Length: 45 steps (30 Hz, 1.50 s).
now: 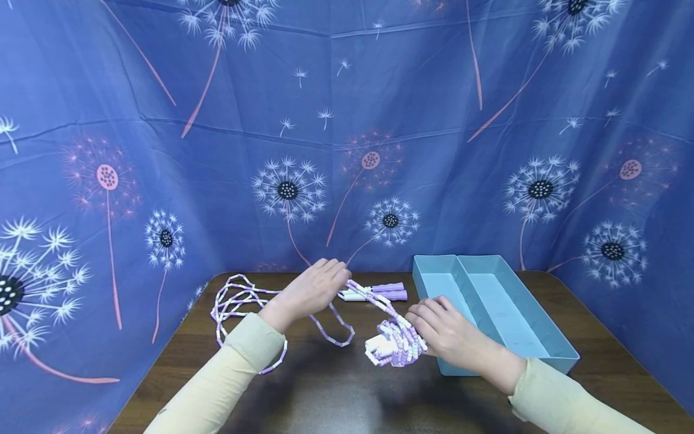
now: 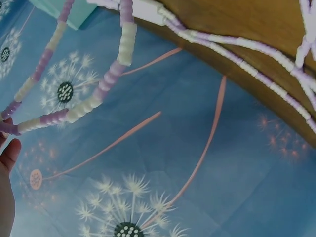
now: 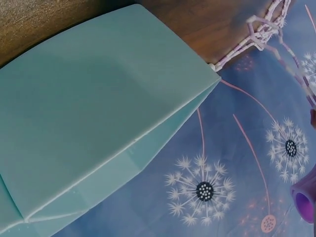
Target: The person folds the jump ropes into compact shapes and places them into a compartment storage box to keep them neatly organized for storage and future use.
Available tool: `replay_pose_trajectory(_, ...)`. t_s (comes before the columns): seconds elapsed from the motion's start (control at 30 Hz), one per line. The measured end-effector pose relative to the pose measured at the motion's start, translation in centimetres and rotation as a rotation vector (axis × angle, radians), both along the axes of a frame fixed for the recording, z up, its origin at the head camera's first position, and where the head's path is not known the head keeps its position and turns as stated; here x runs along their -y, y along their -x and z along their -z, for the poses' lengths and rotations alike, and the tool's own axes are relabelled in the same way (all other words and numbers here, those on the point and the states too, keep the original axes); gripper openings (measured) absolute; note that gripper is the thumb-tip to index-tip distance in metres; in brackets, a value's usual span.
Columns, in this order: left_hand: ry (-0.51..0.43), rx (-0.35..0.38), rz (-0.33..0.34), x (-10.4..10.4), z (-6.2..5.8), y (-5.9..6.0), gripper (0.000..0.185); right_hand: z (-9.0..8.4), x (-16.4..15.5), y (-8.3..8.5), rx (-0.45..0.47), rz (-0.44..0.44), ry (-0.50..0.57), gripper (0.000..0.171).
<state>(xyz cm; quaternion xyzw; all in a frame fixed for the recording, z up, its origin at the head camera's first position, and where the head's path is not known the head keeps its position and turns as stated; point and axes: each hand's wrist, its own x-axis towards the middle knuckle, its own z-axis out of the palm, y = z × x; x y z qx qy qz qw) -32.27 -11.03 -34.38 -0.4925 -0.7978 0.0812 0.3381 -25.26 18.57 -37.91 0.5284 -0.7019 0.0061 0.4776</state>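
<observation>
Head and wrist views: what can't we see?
- Head: how the right hand grips the bundled purple-white beaded rope, hidden by the hand's back.
- Head: loose purple-white beaded strands, where the left hand covers them.
- Left wrist: most of that hand, cut off by left edge.
- Right wrist: rest of the hollow purple tube, cut off by right edge.

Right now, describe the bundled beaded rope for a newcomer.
Head view: find the blue two-compartment tray on the brown table, then the right hand at its left side. That hand holds the purple-and-white beaded rope, mostly wound into a compact bundle, unlike the loose loops farther left.
</observation>
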Motion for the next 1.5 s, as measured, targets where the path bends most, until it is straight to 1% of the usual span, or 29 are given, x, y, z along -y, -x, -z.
replay_pose_trajectory(0.1, -0.006, 0.032, 0.002, 0.1, 0.8, 0.2, 0.01, -0.3, 0.0, 0.0, 0.001, -0.002, 0.024, 0.025)
replay_pose_trajectory(0.23, -0.002, 0.064, -0.027, 0.4, 2.0, 0.2, 0.012, -0.9, 0.0, -0.3, 0.007, 0.006, 0.062, 0.023)
replay_pose_trajectory(0.27, -0.003, 0.077, -0.04, 0.5, 2.2, 0.1, 0.013, -1.1, 0.0, -0.3, 0.017, 0.008, 0.064, 0.025)
replay_pose_trajectory(0.3, -0.002, 0.082, -0.05, 0.6, 2.5, 0.1, 0.015, -1.2, -0.1, -0.4, 0.027, 0.009, 0.068, 0.031)
replay_pose_trajectory(0.37, -0.008, 0.09, -0.056, 0.7, 2.9, -0.1, 0.018, -1.5, -0.1, -0.7, 0.046, 0.016, 0.077, 0.036)
replay_pose_trajectory(0.43, -0.017, 0.104, -0.047, 0.6, 3.1, -0.3, 0.019, -1.8, -0.1, -0.8, 0.058, 0.018, 0.098, 0.041)
replay_pose_trajectory(0.47, -0.021, 0.106, -0.039, 0.4, 3.2, -0.4, 0.019, -1.8, -0.1, -0.9, 0.062, 0.017, 0.12, 0.037)
replay_pose_trajectory(0.5, -0.024, 0.106, -0.031, 0.3, 3.1, -0.5, 0.019, -1.9, 0.0, -0.9, 0.068, 0.019, 0.145, 0.037)
replay_pose_trajectory(0.6, -0.022, 0.108, -0.03, -0.1, 3.1, -0.8, 0.016, -2.1, 0.3, -1.0, 0.088, 0.031, 0.213, 0.045)
replay_pose_trajectory(0.7, -0.022, 0.113, -0.028, -0.3, 3.3, -1.1, 0.015, -2.4, 0.4, -1.2, 0.118, 0.049, 0.272, 0.048)
replay_pose_trajectory(0.83, -0.03, 0.098, -0.002, -0.5, 3.8, -1.4, 0.015, -2.5, 0.4, -1.4, 0.156, 0.096, 0.348, 0.052)
replay_pose_trajectory(0.9, -0.03, 0.07, 0.002, -0.6, 4.0, -1.6, 0.014, -2.5, 0.3, -1.5, 0.18, 0.13, 0.374, 0.054)
replay_pose_trajectory(1.0, -0.027, 0.03, 0.0, -0.8, 4.4, -1.9, 0.011, -2.5, 0.2, -1.5, 0.206, 0.188, 0.384, 0.057)
replay_pose_trajectory(1.07, -0.007, 0.003, -0.011, -1.1, 4.6, -2.2, 0.01, -2.5, 0.1, -1.4, 0.217, 0.218, 0.388, 0.056)
replay_pose_trajectory(1.17, 0.036, -0.011, -0.031, -1.5, 4.8, -2.6, 0.008, -2.5, 0.0, -1.2, 0.238, 0.239, 0.39, 0.042)
replay_pose_trajectory(1.23, 0.062, -0.003, -0.046, -1.8, 4.9, -2.9, 0.008, -2.5, -0.1, -1.0, 0.253, 0.249, 0.388, 0.036)
replay_pose_trajectory(1.37, 0.079, 0.002, -0.084, -2.4, 5.0, -3.6, 0.008, -2.6, -0.1, -0.7, 0.301, 0.297, 0.377, 0.038)
replay_pose_trajectory(1.5, 0.07, -0.035, -0.117, -3.1, 4.8, -4.4, 0.01, -2.8, 0.1, -0.3, 0.328, 0.347, 0.383, 0.036)
